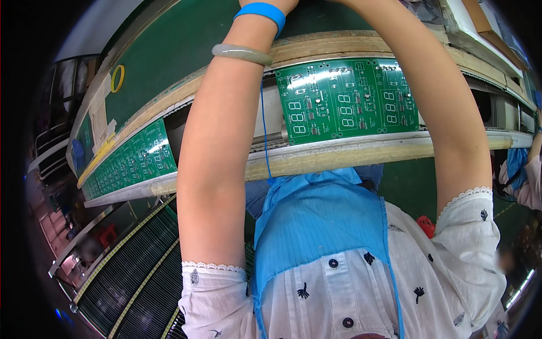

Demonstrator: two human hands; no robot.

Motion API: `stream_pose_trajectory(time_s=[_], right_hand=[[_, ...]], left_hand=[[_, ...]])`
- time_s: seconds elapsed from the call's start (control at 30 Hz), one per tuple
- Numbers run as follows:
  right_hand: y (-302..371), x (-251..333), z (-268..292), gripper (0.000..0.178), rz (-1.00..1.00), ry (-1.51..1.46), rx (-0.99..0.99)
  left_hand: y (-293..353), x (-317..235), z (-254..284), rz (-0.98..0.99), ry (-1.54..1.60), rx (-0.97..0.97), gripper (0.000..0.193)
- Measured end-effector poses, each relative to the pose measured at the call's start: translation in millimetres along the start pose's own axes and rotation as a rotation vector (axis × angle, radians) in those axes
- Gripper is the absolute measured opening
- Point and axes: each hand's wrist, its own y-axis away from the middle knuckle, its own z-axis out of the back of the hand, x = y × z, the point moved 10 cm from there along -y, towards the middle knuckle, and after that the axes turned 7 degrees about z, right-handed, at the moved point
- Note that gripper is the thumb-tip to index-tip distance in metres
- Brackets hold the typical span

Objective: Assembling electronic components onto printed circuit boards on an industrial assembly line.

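Both forearms reach up and away, past the top of the picture. Of my left hand (pixel 278 4) only the base shows at the top edge; its fingers are cut off. A blue wrist strap (pixel 261 10) and a pale stone bangle (pixel 243 54) circle that wrist, and a blue cord hangs down by the arm. My right forearm (pixel 432 73) leaves at the top too, its hand out of sight. Between the arms, a green circuit board (pixel 333 121) with several white-outlined digit displays lies across two rails. Whatever the hands touch is hidden.
More green circuit boards (pixel 132 161) sit on the rails at left. Beyond the rail is a green work surface (pixel 169 53) with a yellow ring, perhaps tape (pixel 117 78). Black slotted racks (pixel 127 271) stand at lower left. Another person's arm and blue garment (pixel 516 166) show at right.
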Motion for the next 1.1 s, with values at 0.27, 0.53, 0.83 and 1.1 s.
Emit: stream_pose_trajectory(time_s=[0.27,0.53,0.83,1.1], right_hand=[[14.2,12.3,25.9,0.013,-0.007,-0.233,-0.075],[22.8,8.6,36.6,0.018,-0.11,0.04,-0.474],[58.5,20.0,33.8,0.017,-0.155,-0.693,-0.531],[99.8,58.8,-22.7,0.024,-0.186,-1.262,-0.423]], left_hand=[[2.6,6.9,12.4,0.016,0.182,-0.079,0.013],[5.6,11.8,32.7,-0.003,0.319,-0.198,0.012],[49.0,50.4,38.8,0.207,1.155,0.098,0.017],[120.6,75.0,19.5,0.316,1.42,0.283,0.017]])
